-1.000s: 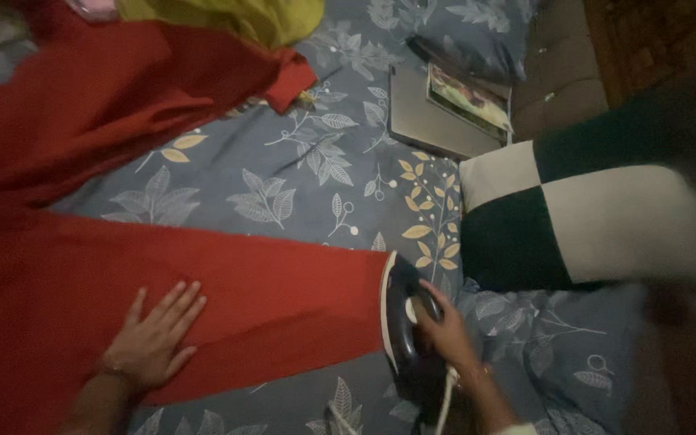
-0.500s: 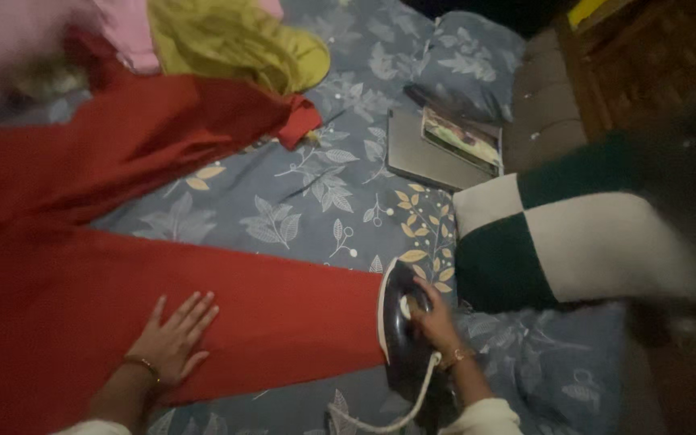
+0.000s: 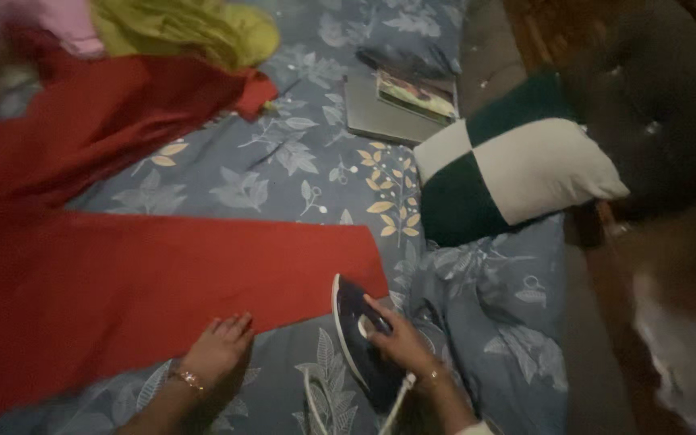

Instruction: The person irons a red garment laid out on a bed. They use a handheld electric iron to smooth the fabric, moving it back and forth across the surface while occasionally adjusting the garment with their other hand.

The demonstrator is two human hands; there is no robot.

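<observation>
Near the front edge of the bedsheet [image 3: 283, 173], in the head view, the right hand [image 3: 400, 342] wraps its fingers over the handle of a dark iron [image 3: 356, 342]. The grip is closed around the handle, thumb toward the cloth side. The iron stands tilted on its side, its pale edge facing left, just beside the right end of the red cloth [image 3: 147, 282] and not resting flat on it. A white cord [image 3: 392, 399] runs from the iron's back end toward the front edge, and a loop of it lies on the sheet between the two wrists.

The left hand [image 3: 219, 350] lies flat with fingers spread slightly, palm down, its fingertips on the lower border of the red cloth and its heel on the sheet. It holds nothing. A bracelet [image 3: 188, 379] sits on that wrist.

The red cloth stretches as a wide band from the left edge to about the middle of the sheet. Another red piece [image 3: 106, 113] lies bunched toward the far left corner, with a yellow cloth [image 3: 195, 28] and a pink one [image 3: 66, 20] above it. A checked pillow [image 3: 517, 173], dark green and white, rests at the right edge, well apart from the iron. Toward the far edge lies a flat grey laptop [image 3: 380, 117] with a booklet [image 3: 416, 93] on top.
</observation>
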